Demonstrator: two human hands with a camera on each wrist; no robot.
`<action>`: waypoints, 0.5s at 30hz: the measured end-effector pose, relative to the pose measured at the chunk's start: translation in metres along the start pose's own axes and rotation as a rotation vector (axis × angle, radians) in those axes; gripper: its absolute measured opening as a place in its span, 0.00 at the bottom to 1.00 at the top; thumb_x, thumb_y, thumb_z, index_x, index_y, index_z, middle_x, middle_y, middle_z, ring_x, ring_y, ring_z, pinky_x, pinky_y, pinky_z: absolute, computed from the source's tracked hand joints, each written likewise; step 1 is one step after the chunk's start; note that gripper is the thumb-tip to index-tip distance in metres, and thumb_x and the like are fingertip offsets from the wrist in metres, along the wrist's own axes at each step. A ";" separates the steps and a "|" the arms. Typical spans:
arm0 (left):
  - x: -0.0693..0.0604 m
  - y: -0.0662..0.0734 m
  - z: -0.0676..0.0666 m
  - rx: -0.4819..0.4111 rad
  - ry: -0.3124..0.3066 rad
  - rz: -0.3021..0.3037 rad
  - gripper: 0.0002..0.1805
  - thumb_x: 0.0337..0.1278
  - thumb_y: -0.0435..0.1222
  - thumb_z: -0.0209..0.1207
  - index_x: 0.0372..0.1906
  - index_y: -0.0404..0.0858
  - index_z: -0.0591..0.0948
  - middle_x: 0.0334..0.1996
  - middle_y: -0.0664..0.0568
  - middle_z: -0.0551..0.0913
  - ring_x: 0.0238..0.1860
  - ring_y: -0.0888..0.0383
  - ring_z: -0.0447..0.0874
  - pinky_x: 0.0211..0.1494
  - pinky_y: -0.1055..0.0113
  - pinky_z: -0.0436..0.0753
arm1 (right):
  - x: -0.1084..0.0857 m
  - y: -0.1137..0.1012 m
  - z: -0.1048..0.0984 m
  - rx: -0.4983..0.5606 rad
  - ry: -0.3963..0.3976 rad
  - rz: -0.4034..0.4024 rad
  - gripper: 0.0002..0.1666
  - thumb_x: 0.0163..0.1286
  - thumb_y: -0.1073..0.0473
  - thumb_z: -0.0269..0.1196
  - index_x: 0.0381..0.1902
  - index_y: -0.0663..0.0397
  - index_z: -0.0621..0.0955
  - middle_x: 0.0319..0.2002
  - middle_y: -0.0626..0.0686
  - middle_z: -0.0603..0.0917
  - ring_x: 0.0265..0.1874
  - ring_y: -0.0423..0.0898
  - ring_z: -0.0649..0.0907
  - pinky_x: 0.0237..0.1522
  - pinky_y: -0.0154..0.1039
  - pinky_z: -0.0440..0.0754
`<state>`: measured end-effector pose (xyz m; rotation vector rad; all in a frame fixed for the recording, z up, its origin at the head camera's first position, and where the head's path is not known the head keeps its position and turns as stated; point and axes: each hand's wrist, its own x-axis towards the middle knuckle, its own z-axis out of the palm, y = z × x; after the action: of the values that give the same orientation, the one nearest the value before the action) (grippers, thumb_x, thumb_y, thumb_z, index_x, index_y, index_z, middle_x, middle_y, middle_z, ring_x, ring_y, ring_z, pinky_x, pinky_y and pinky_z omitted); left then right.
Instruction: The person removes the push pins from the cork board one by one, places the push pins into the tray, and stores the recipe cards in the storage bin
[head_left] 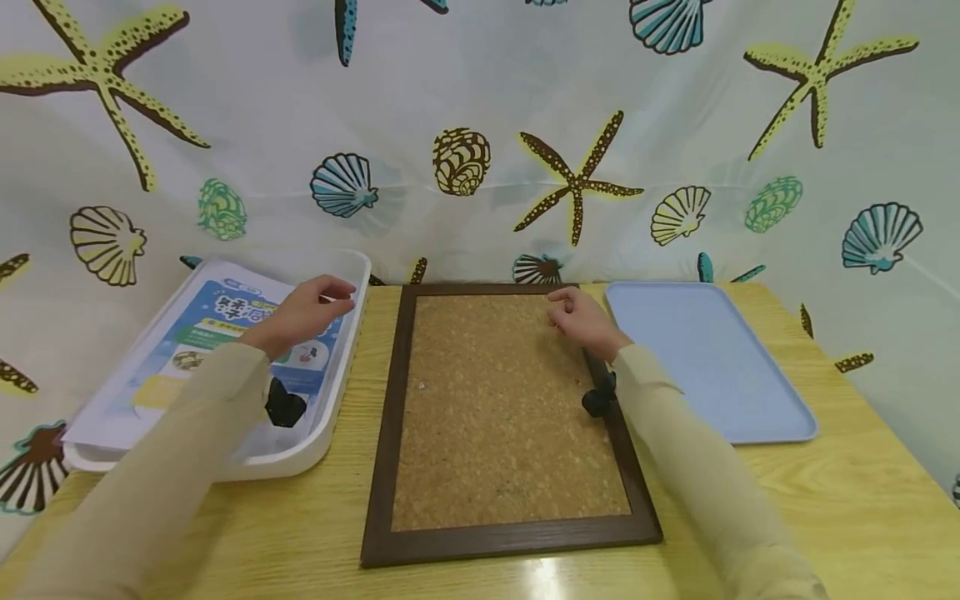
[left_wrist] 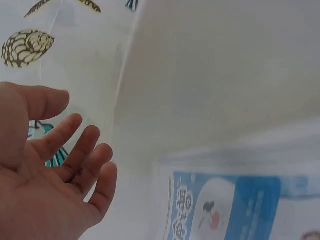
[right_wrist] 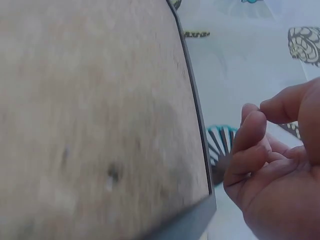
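My left hand (head_left: 306,313) is above the right side of a white tray (head_left: 330,425), over printed sheets (head_left: 168,321) with blue and white pictures and lettering. In the left wrist view its fingers (left_wrist: 90,165) are loosely bent, the thumb stands apart, and the palm holds nothing. My right hand (head_left: 588,322) hovers over the upper right of a cork board (head_left: 502,417) with a dark brown frame. The right wrist view shows its fingers (right_wrist: 247,150) loosely curled, thumb tip close to the index fingertip, with no object visible between them.
A light blue flat tray (head_left: 705,358) lies to the right of the board, partly behind my right sleeve. Everything stands on a yellow wooden table (head_left: 847,492). Behind it hangs a white cloth (head_left: 420,92) printed with shells and starfish. A small black device sits at each wrist.
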<state>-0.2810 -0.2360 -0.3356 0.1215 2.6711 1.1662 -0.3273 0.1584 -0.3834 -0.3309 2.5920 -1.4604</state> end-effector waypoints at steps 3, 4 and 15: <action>0.001 0.007 0.010 -0.025 0.019 0.047 0.26 0.73 0.41 0.46 0.68 0.32 0.62 0.65 0.35 0.65 0.60 0.41 0.66 0.64 0.45 0.69 | -0.006 0.009 -0.010 -0.015 0.010 -0.008 0.25 0.73 0.63 0.48 0.64 0.70 0.67 0.39 0.66 0.80 0.29 0.50 0.77 0.27 0.33 0.68; 0.001 0.009 0.012 -0.026 0.020 0.057 0.25 0.73 0.40 0.46 0.68 0.33 0.63 0.65 0.36 0.65 0.60 0.42 0.67 0.63 0.45 0.69 | -0.008 0.012 -0.012 -0.014 0.011 -0.011 0.25 0.73 0.63 0.47 0.64 0.70 0.66 0.41 0.67 0.80 0.31 0.50 0.77 0.28 0.33 0.69; -0.017 0.026 0.018 0.012 -0.040 0.182 0.28 0.73 0.41 0.47 0.69 0.30 0.61 0.67 0.34 0.64 0.62 0.40 0.66 0.58 0.45 0.72 | -0.037 0.023 -0.024 -0.117 -0.002 -0.040 0.24 0.74 0.61 0.49 0.64 0.68 0.67 0.39 0.63 0.78 0.30 0.50 0.77 0.37 0.42 0.73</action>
<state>-0.2605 -0.2084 -0.3257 0.3926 2.6779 1.1853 -0.3003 0.1996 -0.3895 -0.4007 2.6904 -1.3229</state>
